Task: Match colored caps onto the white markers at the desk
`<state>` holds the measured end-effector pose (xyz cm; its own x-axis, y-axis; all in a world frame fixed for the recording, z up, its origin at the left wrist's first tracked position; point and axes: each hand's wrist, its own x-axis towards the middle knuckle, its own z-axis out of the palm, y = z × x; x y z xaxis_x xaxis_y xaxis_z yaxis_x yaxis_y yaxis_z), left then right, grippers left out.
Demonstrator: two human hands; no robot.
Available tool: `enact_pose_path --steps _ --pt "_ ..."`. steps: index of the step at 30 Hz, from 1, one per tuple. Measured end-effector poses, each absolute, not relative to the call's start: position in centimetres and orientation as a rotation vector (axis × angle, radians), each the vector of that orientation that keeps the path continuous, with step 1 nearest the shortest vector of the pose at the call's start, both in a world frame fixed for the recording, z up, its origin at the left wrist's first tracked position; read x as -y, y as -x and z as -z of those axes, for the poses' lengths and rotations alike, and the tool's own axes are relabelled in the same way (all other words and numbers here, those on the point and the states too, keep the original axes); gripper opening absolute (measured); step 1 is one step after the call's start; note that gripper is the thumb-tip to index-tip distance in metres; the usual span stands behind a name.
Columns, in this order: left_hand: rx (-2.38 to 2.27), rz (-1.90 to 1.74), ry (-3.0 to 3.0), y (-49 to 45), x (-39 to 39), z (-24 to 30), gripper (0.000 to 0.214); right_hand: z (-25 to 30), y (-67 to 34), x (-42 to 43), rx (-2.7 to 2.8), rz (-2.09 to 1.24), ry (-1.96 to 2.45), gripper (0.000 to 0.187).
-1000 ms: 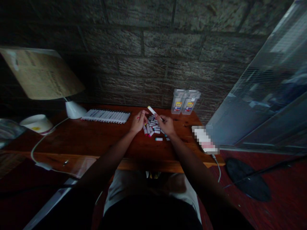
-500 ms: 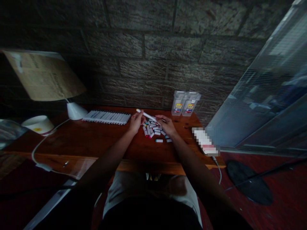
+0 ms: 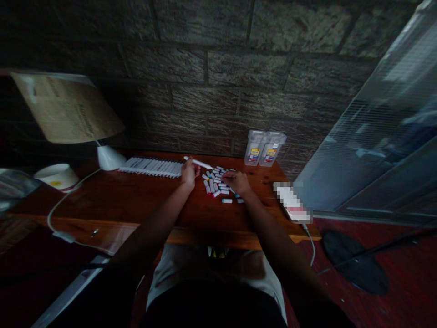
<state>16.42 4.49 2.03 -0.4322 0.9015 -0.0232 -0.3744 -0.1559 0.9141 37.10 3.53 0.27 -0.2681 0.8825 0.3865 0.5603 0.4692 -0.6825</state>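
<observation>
My left hand [image 3: 189,172] is closed on a white marker [image 3: 198,162], held nearly level just right of a neat row of white markers [image 3: 150,166] lying side by side on the wooden desk [image 3: 136,200]. My right hand [image 3: 236,181] rests palm down, fingers curled, on a loose pile of small marker caps [image 3: 216,184] with coloured ends. What its fingers hold, if anything, is hidden. Two clear plastic marker boxes [image 3: 264,148] stand upright against the brick wall behind the pile.
A white lamp base [image 3: 108,157] with a cord, a white bowl [image 3: 56,176] and a tilted cardboard box [image 3: 66,107] occupy the left. A blurred flat object [image 3: 292,202] with a cable lies at the desk's right edge. A dark round stand base [image 3: 355,259] sits on the floor.
The marker passed from my right hand to my left and moved left toward the row. My right hand dropped onto the cap pile.
</observation>
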Motion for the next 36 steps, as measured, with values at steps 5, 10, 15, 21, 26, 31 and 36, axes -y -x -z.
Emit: enact_pose_path --steps 5,10,15,21,26,31,36 --pt "-1.154 -1.735 -0.754 -16.5 -4.4 -1.9 0.045 -1.3 -37.8 -3.5 1.881 -0.435 1.281 0.021" --pt "-1.134 -1.694 -0.791 -16.6 -4.3 -1.8 0.041 -2.8 -41.3 -3.5 1.85 -0.443 1.523 0.019" --pt "-1.107 -1.681 -0.823 -16.8 -4.5 -1.5 0.035 -3.2 -44.7 -2.5 2.065 -0.618 1.577 0.007" --pt "-1.081 -1.661 -0.953 -16.9 -4.5 -1.1 0.035 -3.3 -44.9 -1.8 2.14 -0.65 1.641 0.011" --pt "-1.021 -1.663 -1.035 -17.0 -4.7 -0.8 0.036 -4.2 -44.0 -2.9 2.045 -0.666 1.474 0.011" --pt "-0.986 -1.661 -0.997 -16.9 -4.7 -1.0 0.031 -5.0 -41.1 -4.6 1.961 -1.154 0.973 0.041" --pt "-1.002 -1.672 -0.942 -16.9 -4.6 -1.3 0.027 -3.3 -38.9 -4.8 1.794 -1.2 0.805 0.045"
